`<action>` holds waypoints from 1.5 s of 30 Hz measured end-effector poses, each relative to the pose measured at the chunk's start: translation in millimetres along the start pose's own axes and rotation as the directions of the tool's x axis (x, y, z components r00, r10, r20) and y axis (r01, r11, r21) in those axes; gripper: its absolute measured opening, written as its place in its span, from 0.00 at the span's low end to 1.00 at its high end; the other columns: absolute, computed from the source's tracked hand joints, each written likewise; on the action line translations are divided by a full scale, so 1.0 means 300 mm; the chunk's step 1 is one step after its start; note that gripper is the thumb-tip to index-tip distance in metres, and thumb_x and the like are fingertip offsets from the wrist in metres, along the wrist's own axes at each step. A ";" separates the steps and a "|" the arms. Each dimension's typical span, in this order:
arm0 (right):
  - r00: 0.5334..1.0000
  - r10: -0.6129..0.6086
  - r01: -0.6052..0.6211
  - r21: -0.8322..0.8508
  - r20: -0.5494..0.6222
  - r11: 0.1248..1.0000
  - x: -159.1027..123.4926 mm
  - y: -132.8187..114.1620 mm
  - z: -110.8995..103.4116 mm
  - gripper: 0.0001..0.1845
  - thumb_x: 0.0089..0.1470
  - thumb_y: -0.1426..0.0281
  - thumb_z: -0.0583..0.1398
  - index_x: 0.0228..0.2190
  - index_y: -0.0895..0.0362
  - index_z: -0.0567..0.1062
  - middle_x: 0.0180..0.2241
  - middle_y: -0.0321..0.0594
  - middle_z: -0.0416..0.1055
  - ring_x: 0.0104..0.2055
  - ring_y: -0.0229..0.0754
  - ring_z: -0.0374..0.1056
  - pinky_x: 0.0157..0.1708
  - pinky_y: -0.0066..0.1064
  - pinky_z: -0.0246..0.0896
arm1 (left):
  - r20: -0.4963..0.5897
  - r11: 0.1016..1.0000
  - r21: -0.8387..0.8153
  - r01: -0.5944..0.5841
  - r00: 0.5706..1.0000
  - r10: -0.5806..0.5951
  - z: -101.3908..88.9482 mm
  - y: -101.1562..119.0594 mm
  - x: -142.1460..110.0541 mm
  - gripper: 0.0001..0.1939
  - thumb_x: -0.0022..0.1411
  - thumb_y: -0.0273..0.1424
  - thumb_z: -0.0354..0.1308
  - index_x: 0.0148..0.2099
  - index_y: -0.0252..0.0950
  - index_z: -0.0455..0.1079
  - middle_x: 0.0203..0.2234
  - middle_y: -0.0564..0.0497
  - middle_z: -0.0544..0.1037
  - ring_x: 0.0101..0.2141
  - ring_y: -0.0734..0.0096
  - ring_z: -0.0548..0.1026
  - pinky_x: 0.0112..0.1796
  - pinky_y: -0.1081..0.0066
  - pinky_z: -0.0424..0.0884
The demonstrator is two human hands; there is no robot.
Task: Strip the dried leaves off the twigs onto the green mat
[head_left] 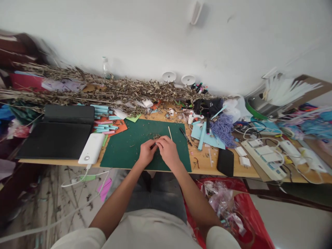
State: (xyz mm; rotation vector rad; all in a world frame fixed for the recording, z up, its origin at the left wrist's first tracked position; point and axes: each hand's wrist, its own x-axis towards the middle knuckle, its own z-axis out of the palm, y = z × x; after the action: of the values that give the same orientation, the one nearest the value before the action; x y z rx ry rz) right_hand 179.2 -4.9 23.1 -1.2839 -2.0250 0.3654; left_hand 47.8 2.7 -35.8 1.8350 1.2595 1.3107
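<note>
Both hands meet over the green cutting mat (119, 148), their fingertips close together. My left hand (147, 152) is closed, thumb and fingers pinched on something too small to make out. Against it, my right hand (167, 149) is closed too, its fingers curled over the same spot and hiding what lies between them. Just beyond the fingertips is a small heap of dried plant crumbs (156, 136), with more specks scattered over the mat. A thin pale stick (169, 133) points away beside my right hand. Farther right, a black pen-like tool (184, 135) rests at the mat's edge.
Bundles of dried stems (135, 90) run along the wall. On the left are a black tablet case (57, 138) and a cabled white power bank (91, 148). Purple yarn (224, 129), a black phone (225, 162) and a power strip (263, 159) lie on the right.
</note>
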 end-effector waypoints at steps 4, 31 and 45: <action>0.997 -0.024 0.018 0.083 0.068 0.996 0.022 0.012 -0.029 0.12 0.56 0.77 0.55 0.35 0.56 0.78 0.36 0.41 0.72 0.38 0.41 0.69 0.41 0.31 0.65 | -0.011 0.999 0.035 0.011 1.000 -0.011 0.002 -0.002 -0.002 0.08 0.61 0.29 0.56 0.40 0.34 0.76 0.23 0.53 0.72 0.25 0.75 0.66 0.28 0.76 0.62; 0.994 0.036 -0.017 0.182 -0.103 0.983 -0.004 0.033 0.018 0.07 0.57 0.71 0.57 0.31 0.54 0.77 0.35 0.40 0.73 0.39 0.41 0.70 0.43 0.33 0.67 | -0.005 1.000 -0.015 0.013 1.000 -0.013 0.007 -0.005 -0.004 0.10 0.61 0.28 0.56 0.43 0.36 0.76 0.31 0.48 0.78 0.30 0.71 0.72 0.33 0.72 0.68; 0.991 0.026 -0.013 0.097 -0.128 0.995 0.003 0.041 -0.040 0.11 0.59 0.71 0.53 0.36 0.55 0.75 0.40 0.43 0.72 0.44 0.43 0.68 0.47 0.35 0.63 | -0.037 0.999 -0.009 0.042 0.998 -0.043 0.006 0.012 -0.004 0.12 0.62 0.32 0.56 0.46 0.36 0.75 0.30 0.49 0.77 0.26 0.74 0.70 0.30 0.73 0.67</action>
State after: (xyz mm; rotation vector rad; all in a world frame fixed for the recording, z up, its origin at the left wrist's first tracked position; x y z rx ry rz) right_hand 195.5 0.3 25.1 -1.2373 -1.8654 0.3741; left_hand 50.7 0.2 -33.9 1.7764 1.3037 1.3301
